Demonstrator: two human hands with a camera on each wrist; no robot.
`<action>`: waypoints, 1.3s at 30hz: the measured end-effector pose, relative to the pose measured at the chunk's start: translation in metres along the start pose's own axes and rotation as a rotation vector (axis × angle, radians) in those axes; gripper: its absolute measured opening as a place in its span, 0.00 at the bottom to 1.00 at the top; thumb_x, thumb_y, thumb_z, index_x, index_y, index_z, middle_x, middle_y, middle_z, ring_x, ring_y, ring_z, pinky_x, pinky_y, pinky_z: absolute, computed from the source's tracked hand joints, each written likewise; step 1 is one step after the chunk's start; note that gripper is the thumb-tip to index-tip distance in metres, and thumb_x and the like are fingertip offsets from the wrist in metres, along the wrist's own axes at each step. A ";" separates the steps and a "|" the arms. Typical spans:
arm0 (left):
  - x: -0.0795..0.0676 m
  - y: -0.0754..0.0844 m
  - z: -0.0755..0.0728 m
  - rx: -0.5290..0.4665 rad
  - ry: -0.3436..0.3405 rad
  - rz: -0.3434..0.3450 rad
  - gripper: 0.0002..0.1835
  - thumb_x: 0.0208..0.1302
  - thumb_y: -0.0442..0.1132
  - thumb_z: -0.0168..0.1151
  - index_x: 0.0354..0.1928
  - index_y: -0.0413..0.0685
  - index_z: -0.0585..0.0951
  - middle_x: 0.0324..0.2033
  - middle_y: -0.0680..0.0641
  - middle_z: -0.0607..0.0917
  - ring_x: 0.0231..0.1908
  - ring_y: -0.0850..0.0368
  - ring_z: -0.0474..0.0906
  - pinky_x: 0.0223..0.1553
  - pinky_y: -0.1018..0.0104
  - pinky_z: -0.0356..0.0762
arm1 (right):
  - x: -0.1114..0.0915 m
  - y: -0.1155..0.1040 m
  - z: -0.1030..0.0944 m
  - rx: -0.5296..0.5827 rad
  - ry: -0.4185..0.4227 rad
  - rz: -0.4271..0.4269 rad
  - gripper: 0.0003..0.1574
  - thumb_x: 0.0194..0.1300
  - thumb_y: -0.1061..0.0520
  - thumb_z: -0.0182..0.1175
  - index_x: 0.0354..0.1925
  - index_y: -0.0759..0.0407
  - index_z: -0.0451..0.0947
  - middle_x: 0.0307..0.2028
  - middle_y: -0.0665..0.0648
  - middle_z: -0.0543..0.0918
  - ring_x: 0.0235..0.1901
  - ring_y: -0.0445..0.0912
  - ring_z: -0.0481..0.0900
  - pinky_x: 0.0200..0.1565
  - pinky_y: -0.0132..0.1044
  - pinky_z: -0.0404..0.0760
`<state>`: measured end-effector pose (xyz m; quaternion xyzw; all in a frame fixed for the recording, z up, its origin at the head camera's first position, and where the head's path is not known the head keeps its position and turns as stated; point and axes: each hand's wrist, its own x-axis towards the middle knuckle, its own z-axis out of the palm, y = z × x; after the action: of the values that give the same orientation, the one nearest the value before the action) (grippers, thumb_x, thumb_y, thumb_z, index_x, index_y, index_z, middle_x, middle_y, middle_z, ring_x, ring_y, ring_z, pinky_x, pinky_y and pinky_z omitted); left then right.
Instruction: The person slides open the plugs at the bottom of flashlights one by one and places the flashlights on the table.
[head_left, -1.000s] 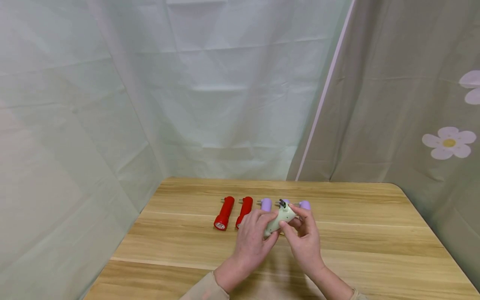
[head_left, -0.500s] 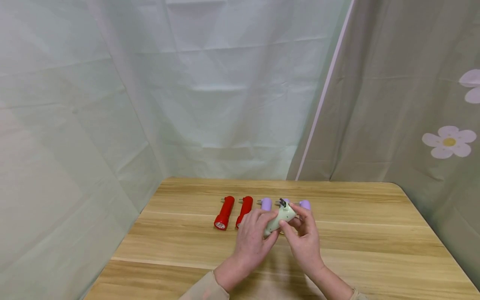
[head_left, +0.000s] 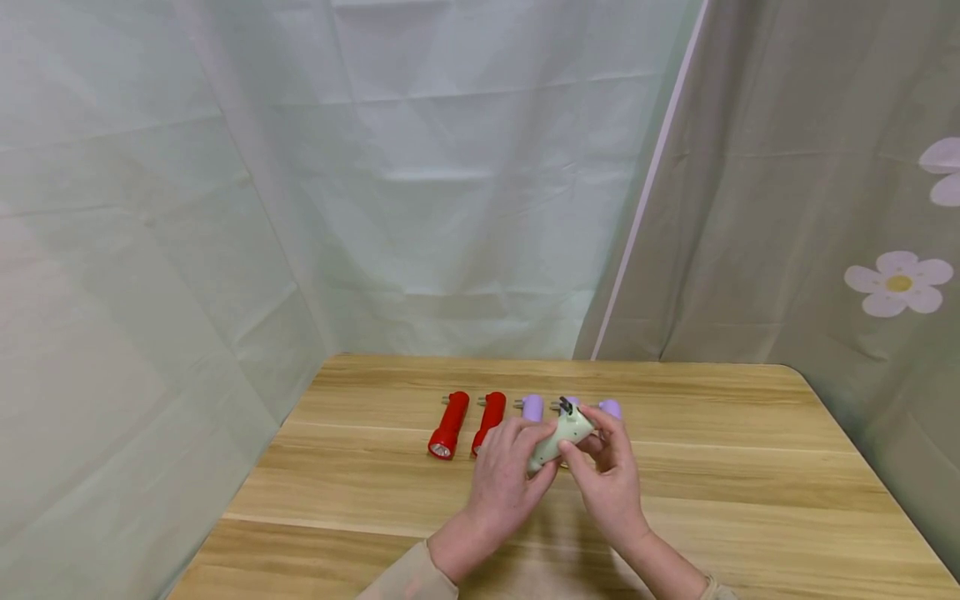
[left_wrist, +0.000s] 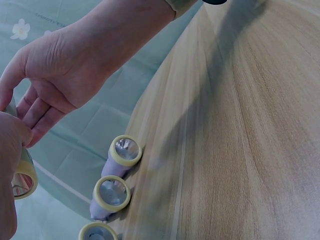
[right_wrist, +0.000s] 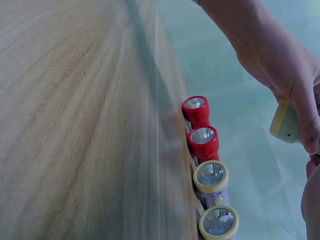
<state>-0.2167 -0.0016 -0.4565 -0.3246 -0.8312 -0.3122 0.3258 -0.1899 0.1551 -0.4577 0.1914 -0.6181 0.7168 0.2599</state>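
A pale green flashlight (head_left: 564, 435) with a dark two-pin plug sticking up from its tail end is held tilted above the table in the head view. My left hand (head_left: 504, 473) grips its body near the head end. With thumb and fingers, my right hand (head_left: 611, 483) pinches the tail end beside the plug. In the left wrist view, the cream-rimmed lens (left_wrist: 24, 185) of this flashlight shows below the left hand. The right wrist view has its cream rim (right_wrist: 280, 119) poking out of the left hand. The fingers partly hide the body.
On the wooden table (head_left: 360, 492), two red flashlights (head_left: 448, 426) lie in a row with three lilac ones (head_left: 532, 407), just beyond the hands. The lilac ones have cream rims (left_wrist: 113, 193). Curtains (head_left: 465, 208) hang behind the table and at its sides.
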 end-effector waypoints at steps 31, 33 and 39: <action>-0.001 0.000 -0.003 0.002 0.001 0.014 0.26 0.55 0.39 0.79 0.57 0.52 0.82 0.44 0.53 0.79 0.41 0.59 0.75 0.43 0.60 0.74 | -0.001 0.001 -0.001 -0.004 -0.010 -0.011 0.33 0.64 0.79 0.60 0.65 0.74 0.63 0.60 0.62 0.74 0.46 0.48 0.84 0.39 0.38 0.86; 0.000 0.000 -0.004 0.003 0.007 0.021 0.26 0.54 0.39 0.79 0.57 0.52 0.82 0.43 0.53 0.80 0.40 0.59 0.75 0.43 0.60 0.75 | -0.001 0.001 -0.001 -0.007 -0.010 -0.010 0.33 0.63 0.79 0.60 0.65 0.75 0.63 0.59 0.62 0.74 0.45 0.48 0.84 0.39 0.38 0.86; 0.000 -0.001 -0.005 0.005 0.009 0.025 0.26 0.54 0.40 0.78 0.57 0.54 0.81 0.44 0.53 0.80 0.41 0.59 0.75 0.45 0.59 0.75 | -0.001 0.001 -0.001 -0.022 -0.018 -0.027 0.34 0.62 0.80 0.60 0.64 0.74 0.63 0.58 0.64 0.73 0.45 0.48 0.85 0.39 0.37 0.86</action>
<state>-0.2153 -0.0061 -0.4539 -0.3328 -0.8264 -0.3075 0.3343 -0.1900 0.1561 -0.4590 0.2033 -0.6257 0.7045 0.2661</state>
